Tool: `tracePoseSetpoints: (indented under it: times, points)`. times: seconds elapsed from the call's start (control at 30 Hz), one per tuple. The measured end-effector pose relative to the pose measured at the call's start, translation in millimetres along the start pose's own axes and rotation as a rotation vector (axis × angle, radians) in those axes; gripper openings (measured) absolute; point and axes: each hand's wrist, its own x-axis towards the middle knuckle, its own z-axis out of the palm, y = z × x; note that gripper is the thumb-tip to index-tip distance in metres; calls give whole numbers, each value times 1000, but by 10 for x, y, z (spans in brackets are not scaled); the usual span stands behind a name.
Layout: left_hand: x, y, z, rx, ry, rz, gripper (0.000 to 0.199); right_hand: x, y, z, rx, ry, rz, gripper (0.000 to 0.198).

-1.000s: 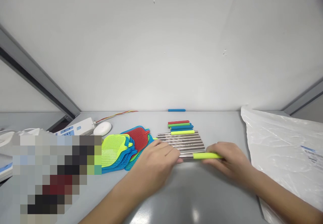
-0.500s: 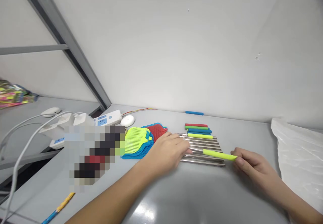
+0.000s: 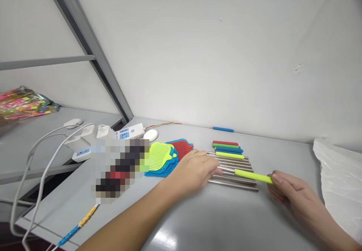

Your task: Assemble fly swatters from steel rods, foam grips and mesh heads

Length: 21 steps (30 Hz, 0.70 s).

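My left hand (image 3: 196, 169) is closed around a shiny metal tube (image 3: 227, 170). A yellow-green plastic handle (image 3: 252, 176) sits on the tube's right end, pinched at its far tip between the thumb and fingers of my right hand (image 3: 291, 190). Beneath, several loose metal tubes (image 3: 240, 187) lie side by side on the table. Just behind them is a small row of handles: a red one (image 3: 225, 143), a green one, blue ones and another yellow-green one (image 3: 229, 155). Left of my left hand are stacked mesh fly swatter heads, yellow-green (image 3: 160, 156), blue and red (image 3: 180, 149).
A blue handle (image 3: 223, 129) lies near the wall. Power strips (image 3: 130, 131) with white cables (image 3: 42, 190) and a round white object (image 3: 151, 135) stand at left, beside a blurred-out patch. White plastic sheeting (image 3: 339, 175) covers the right side. Colourful wrapped packages (image 3: 28, 102) lie far left.
The view has shifted slightly, so everything appears further right. My right hand has closed further over the end of the yellow-green handle; my left hand keeps its hold on the tube.
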Motion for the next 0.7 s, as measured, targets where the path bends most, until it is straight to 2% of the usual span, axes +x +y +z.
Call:
tracePoseSetpoints:
  times: [0.13,0.3,0.37,0.43,0.5,0.57,0.7]
  points:
    - [8,28,-49,10,31,40,30,36,6,-97,-137,-72,-130,40]
    - [-28,180,33,22,72,145,31,9,-38,-53,-405,-63,-490,6]
    - [-29,252,88,19,87,186,33,-30,-57,20,-490,-82,-599,6]
    - [-8,280,73,13,80,209,35,-70,-63,79,-524,-94,-623,7]
    - [17,226,-62,7,41,187,37,-95,-50,101,-523,-98,-594,7]
    - [6,73,-314,-8,-22,53,38,-99,-25,84,-504,-90,-558,8]
    - [-230,-431,-884,-42,-109,-410,31,-73,6,20,-473,-101,-522,10]
